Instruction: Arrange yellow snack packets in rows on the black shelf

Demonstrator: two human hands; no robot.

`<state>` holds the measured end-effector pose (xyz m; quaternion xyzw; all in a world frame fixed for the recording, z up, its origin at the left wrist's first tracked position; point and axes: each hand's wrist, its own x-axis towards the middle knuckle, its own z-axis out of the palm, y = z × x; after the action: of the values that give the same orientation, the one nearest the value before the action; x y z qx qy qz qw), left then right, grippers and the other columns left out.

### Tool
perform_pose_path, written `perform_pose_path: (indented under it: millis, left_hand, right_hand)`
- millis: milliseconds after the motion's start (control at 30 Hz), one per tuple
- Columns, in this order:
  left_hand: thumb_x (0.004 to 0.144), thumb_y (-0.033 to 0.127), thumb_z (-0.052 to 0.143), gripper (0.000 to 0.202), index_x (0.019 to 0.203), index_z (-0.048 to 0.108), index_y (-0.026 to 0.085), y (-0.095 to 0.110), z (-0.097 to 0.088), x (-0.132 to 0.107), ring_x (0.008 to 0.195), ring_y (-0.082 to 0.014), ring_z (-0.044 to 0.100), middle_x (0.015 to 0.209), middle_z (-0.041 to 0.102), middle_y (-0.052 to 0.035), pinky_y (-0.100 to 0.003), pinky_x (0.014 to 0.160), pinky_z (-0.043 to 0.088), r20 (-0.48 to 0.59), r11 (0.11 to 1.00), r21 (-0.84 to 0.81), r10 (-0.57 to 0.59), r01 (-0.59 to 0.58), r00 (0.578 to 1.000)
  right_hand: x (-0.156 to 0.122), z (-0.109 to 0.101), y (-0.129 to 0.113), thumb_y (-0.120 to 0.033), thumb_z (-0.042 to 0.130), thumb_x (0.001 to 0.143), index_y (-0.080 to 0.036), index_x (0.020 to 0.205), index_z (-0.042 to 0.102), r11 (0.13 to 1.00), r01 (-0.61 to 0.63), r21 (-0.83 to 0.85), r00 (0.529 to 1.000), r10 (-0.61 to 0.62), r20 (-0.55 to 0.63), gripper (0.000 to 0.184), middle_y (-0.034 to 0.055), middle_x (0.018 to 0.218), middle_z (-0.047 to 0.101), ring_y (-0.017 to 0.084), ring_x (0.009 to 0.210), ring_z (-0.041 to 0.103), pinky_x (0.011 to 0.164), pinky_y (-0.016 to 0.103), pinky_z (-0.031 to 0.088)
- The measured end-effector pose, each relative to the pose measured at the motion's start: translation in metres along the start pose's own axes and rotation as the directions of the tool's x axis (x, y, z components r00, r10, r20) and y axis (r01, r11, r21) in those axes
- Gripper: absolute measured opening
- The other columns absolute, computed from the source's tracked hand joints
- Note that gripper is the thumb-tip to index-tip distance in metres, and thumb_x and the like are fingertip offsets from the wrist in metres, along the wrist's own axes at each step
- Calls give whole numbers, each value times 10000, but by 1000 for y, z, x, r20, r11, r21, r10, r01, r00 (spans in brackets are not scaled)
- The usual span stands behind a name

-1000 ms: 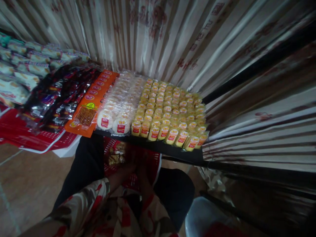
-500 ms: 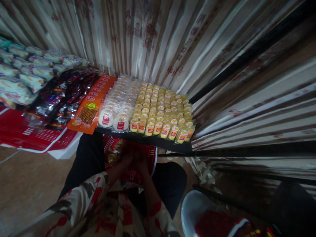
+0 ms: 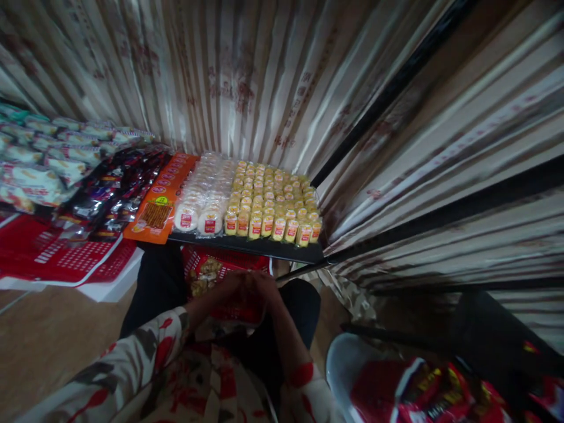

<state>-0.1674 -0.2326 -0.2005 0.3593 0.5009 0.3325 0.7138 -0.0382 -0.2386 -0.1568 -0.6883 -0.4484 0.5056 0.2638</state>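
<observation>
My left hand point(image 3: 234, 283) and my right hand point(image 3: 263, 284) meet above the red basket point(image 3: 227, 312) between my knees. The fingers of both look curled together; in the dim light anything between them cannot be made out. Small gold-brown wrapped packets point(image 3: 206, 275) lie in the basket, just left of my left hand. On the black shelf point(image 3: 282, 249) beyond my hands stand rows of small yellow wrapped cakes point(image 3: 273, 202), round white wrapped biscuits point(image 3: 202, 200) and an orange snack bag point(image 3: 157, 205).
Dark shiny packets point(image 3: 112, 194) and white snack bags point(image 3: 48, 164) lie farther left, above another red basket point(image 3: 66, 252). A pleated curtain point(image 3: 247, 70) hangs behind, crossed by black bars point(image 3: 374, 111). At lower right, a pale stool point(image 3: 346, 367) is near red packets point(image 3: 445, 390).
The view has shifted, so the shelf's goods sit farther left and more red packets show at lower right. My hands stay together over the basket.
</observation>
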Motion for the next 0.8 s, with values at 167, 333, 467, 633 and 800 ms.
perform_pose_path:
  millis: [167, 333, 467, 633, 800]
  left_hand:
    - [567, 292, 723, 347, 849, 637, 108, 8, 10, -6, 684, -144, 573, 745, 651, -30, -245, 632, 422, 85, 999, 5, 44, -44, 995]
    - [513, 397, 792, 486, 847, 590, 108, 18, 21, -7, 627, -118, 562, 700, 623, -7, -225, 597, 400, 114, 997, -58, 53, -46, 992]
    - [558, 357, 774, 418, 823, 542, 131, 32, 32, -10, 522, -80, 520, 643, 593, 28, -208, 536, 379, 53, 1000, -27, 12, -11, 999]
    - [640, 361, 707, 325, 786, 506, 152, 50, 46, -15, 465, -57, 469, 599, 561, 49, -200, 507, 370, 48, 996, 67, 64, -67, 997]
    - [714, 373, 637, 274, 816, 529, 143, 66, 63, -15, 529, -78, 516, 633, 596, 14, -199, 534, 393, 94, 984, 85, 146, -154, 985]
  right_hand:
    - [-10, -16, -18, -562, 509, 781, -180, 783, 613, 962, -42, 269, 998, 29, 53, 396, 46, 731, 686, 162, 636, 658, 558, 266, 538]
    - [-14, -27, -29, -505, 559, 798, -144, 847, 587, 880, -110, 462, 993, 114, 18, 365, 58, 699, 675, 131, 563, 651, 500, 215, 527]
    - [-18, -35, -33, -418, 608, 789, -133, 861, 594, 846, -58, 529, 998, 60, 14, 294, 54, 708, 671, 102, 532, 628, 495, 196, 519]
    - [-23, -46, -32, -304, 688, 688, -151, 943, 602, 871, 70, 486, 998, -60, -36, 310, 20, 749, 679, 82, 530, 603, 487, 172, 469]
    - [-25, -57, -25, -364, 611, 695, -159, 975, 623, 939, 244, 242, 964, -206, -171, 347, 40, 862, 693, 135, 659, 620, 587, 229, 483]
